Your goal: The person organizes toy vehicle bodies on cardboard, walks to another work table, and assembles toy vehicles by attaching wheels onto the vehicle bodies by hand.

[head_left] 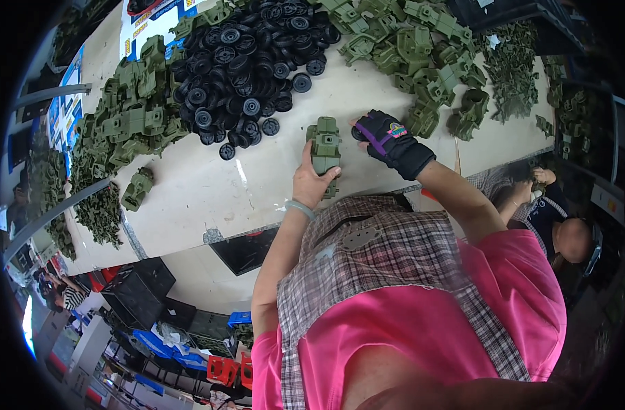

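My left hand grips a green plastic toy vehicle body by its near end, thumb on one side and a finger along the other. The vehicle stays on the pale tabletop, pointing away from me. Just right of it, my right hand, in a black and purple fingerless glove, rests low over the table with its fingers curled. A small dark piece shows at its fingertips, too hidden to name. Beyond both hands lies a big heap of black toy wheels, a few of them loose at its near edge.
Green vehicle parts are piled at the left and far right. Smaller green pieces lie in heaps near the left edge and at the right. One green part sits apart. Another person works at the right.
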Motion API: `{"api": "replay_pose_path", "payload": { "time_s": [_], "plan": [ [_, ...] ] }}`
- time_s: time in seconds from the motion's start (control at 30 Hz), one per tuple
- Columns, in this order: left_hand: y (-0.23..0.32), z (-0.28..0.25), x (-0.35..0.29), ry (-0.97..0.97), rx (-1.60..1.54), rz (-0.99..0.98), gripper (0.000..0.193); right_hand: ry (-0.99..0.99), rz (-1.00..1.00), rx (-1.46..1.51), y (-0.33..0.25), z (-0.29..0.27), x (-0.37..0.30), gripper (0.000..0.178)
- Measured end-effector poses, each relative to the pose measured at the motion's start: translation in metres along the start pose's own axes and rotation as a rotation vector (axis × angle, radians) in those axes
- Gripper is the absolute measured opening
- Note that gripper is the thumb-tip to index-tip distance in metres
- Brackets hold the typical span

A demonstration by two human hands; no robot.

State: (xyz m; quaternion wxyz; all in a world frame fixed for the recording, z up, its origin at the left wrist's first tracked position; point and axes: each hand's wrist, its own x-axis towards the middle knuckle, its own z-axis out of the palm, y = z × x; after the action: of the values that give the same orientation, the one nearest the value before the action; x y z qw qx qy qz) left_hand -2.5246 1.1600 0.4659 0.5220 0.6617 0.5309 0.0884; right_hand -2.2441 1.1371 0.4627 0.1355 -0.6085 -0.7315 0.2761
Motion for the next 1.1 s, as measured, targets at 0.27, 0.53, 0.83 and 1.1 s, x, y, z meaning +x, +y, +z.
{"api": "replay_pose_path", "payload": {
  "time_s": [0.27, 0.53, 0.83, 1.1],
  "plan": [
    [-0.008, -0.009, 0.003, -0.323, -1.066, -0.266, 0.095, 0.135, 0.454, 0.880, -0.019, 0.004, -0.005, 0.045],
    [-0.049, 0.003, 0.002, 0.156, 0.018, 0.072, 0.088, 0.107, 0.461, 0.935, -0.061, 0.038, -0.004, 0.044],
    [-0.007, 0.041, -0.016, 0.140, -0.265, 0.075, 0.131, 0.001, 0.496, 0.936, -0.097, 0.008, -0.023, 0.044],
    [-0.040, -0.026, 0.008, -0.389, -0.569, -0.026, 0.116, -0.342, 0.295, 0.861, -0.108, -0.022, -0.041, 0.042]
  ]
}}
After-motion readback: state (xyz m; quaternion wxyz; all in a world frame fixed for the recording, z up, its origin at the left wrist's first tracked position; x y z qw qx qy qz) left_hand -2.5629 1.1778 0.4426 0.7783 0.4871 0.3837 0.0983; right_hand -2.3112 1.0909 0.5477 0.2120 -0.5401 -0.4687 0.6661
